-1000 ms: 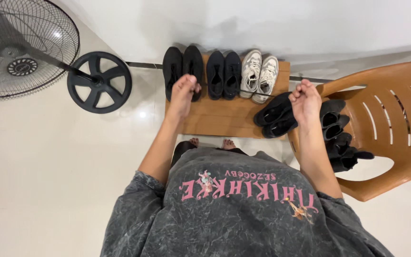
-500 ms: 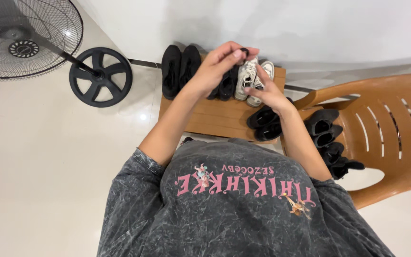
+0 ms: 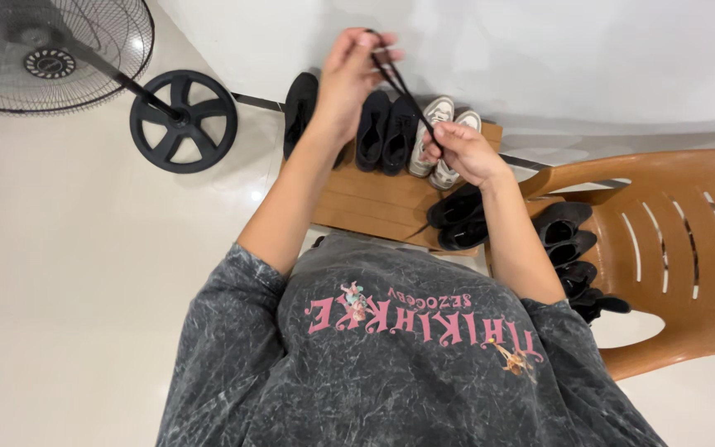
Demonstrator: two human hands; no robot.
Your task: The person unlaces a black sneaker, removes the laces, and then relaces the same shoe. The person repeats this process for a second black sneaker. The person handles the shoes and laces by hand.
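My left hand point(image 3: 349, 79) is raised in front of the wall, its fingers pinching one end of a black shoelace point(image 3: 405, 93). The lace runs down and right to my right hand point(image 3: 462, 154), which is closed around its lower part. Both hands hover above a low wooden shoe rack point(image 3: 374, 203). On the rack stand a black pair point(image 3: 299, 108) at the left, a second black pair point(image 3: 386, 128) in the middle, and white sneakers point(image 3: 444, 145) partly hidden by my right hand. Another black pair point(image 3: 457, 219) lies at the rack's right front corner.
An orange plastic chair point(image 3: 672, 248) at the right carries several black shoes point(image 3: 568, 248) on its seat. A standing fan point(image 3: 51, 54) with a round black base point(image 3: 184, 120) is at the upper left. A white wall runs behind the rack; pale tiled floor lies all around.
My hands came together from wide apart with the lace stretched between them. Now the left hand has risen higher, and the right has dropped lower, the lace drawn diagonally between them.
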